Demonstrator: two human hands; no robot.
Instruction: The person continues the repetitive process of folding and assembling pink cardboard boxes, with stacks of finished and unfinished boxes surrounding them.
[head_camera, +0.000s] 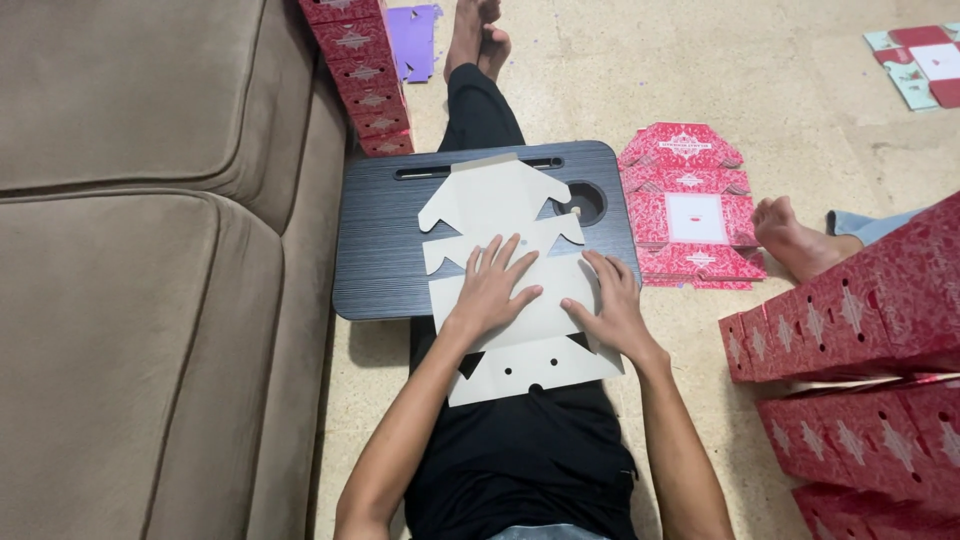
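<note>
A flat grey cardboard box blank (492, 205) lies plain side up on a dark lap tray (378, 240) across my legs. My left hand (492, 285) presses flat on the blank's middle panel, fingers spread. Just beside it, my right hand (610, 303) rests on the right part of the same panel, fingers curled against the fold line. The near flap of the blank hangs over the tray's edge onto my lap. Neither hand grips anything.
A brown sofa (140, 250) fills the left. Red patterned boxes are stacked by the sofa (365, 75) and at the right (870, 310). A pile of flat red blanks (690, 205) lies right of the tray. Another person's foot (790, 235) rests nearby.
</note>
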